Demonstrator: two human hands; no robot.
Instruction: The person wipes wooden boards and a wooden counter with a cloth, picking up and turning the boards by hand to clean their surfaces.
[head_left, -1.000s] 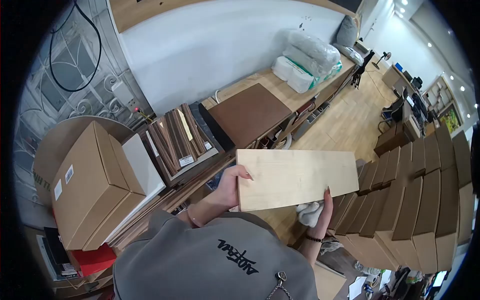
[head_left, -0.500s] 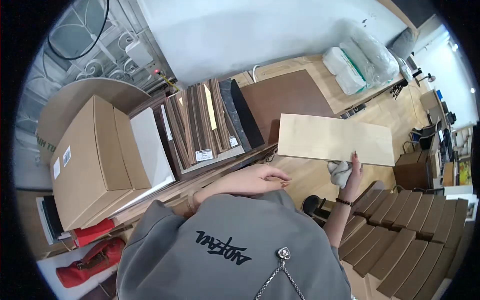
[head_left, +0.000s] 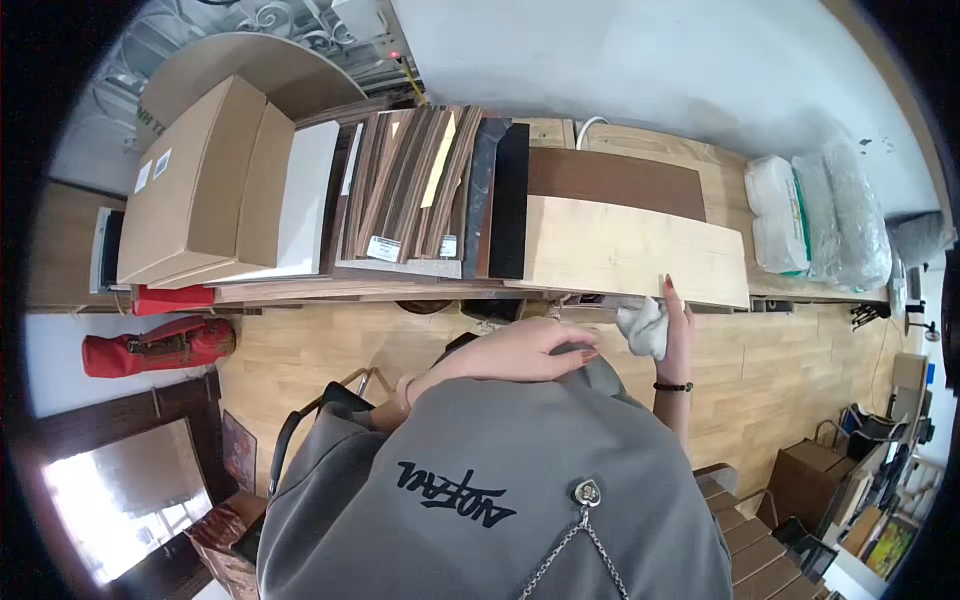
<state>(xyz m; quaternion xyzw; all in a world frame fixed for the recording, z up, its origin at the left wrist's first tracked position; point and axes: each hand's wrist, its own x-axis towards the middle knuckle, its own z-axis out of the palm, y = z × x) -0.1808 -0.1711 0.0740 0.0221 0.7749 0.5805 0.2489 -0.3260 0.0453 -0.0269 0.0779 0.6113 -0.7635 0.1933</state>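
Note:
My right hand (head_left: 677, 332) grips the near edge of a long, pale wood board (head_left: 635, 245), its thumb on the top face and the other fingers mostly hidden. Bunched in the same hand, just below that edge, is a white cloth (head_left: 643, 325). The board overlaps a dark brown panel (head_left: 615, 182) on the bench; whether it rests there or hovers, I cannot tell. In front of my chest, my left hand (head_left: 545, 348) is bent inward with loosely curled fingers apart, holding nothing.
Left of the pale board lie a black panel (head_left: 511, 200) and a stack of wood-grain sheets (head_left: 410, 190) with labels. A cardboard box (head_left: 200, 190) stands further left. Plastic-wrapped packs (head_left: 830, 215) sit at the bench's right. Brown boxes (head_left: 755, 540) are behind me at lower right.
My view and body have turned toward the bench. The pale board, held in my right hand with the cloth, has gone from beyond the bench edge to over the brown panel.

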